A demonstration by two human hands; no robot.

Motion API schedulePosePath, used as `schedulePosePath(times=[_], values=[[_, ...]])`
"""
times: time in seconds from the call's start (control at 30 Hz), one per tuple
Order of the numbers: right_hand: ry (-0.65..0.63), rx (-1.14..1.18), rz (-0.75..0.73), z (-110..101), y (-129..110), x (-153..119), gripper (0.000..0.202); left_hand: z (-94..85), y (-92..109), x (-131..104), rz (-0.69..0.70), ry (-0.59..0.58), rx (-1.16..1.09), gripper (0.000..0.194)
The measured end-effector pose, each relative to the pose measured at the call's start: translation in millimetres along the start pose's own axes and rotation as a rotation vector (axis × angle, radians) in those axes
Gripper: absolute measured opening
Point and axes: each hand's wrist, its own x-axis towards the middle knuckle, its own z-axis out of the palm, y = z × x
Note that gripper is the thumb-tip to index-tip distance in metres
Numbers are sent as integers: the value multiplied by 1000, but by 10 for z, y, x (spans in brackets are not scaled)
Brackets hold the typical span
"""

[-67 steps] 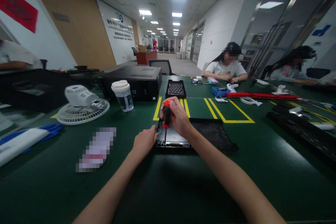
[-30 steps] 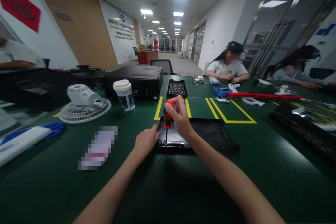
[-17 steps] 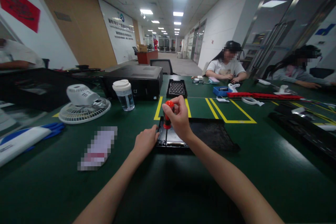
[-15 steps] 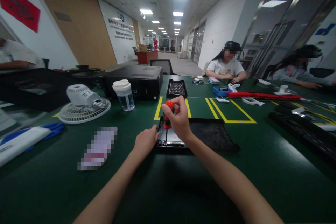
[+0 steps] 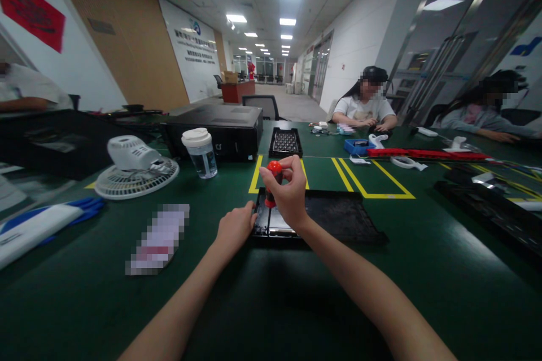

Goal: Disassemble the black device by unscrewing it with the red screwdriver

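Note:
A black panel point(image 5: 339, 214) with a shiny metal part at its left end lies flat on the green table. My right hand point(image 5: 290, 192) grips the handle of a red and black screwdriver point(image 5: 274, 180), which stands upright over the panel's left part; its tip is too small to make out. At the panel's left edge rests my left hand point(image 5: 236, 228), fingers pressed together against the rim and partly hidden.
Beyond the panel are a black tray point(image 5: 285, 142), a black case point(image 5: 224, 132) and a lidded cup point(image 5: 201, 153). A white fan point(image 5: 136, 169) stands left, a long black part point(image 5: 486, 217) right. People sit across the table.
My right hand and the screwdriver have shifted very slightly to the right, with the fingers turned a little on the handle. My left hand has stayed at the panel's edge.

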Motion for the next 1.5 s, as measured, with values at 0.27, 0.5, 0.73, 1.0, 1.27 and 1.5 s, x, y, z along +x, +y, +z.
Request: schedulePosePath(times=[0.27,0.5,0.73,1.0,1.27,1.5], values=[[90,-49,-34,-4,38,6,26,32,-20,12,13,16,6,28],[119,46,-22,24,28,-24,27,8,0,3,1,2,2,28],[27,193,76,37,24,-43,28,48,-28,13,26,28,-5,28],[-168,308,104,36,-30,13,30,5,-3,-5,16,10,3,28],[-465,569,185,7,20,100,28,37,-23,8,28,29,12,27],[-704,659,263,-13,26,173,26,73,-39,24,22,28,4,30]])
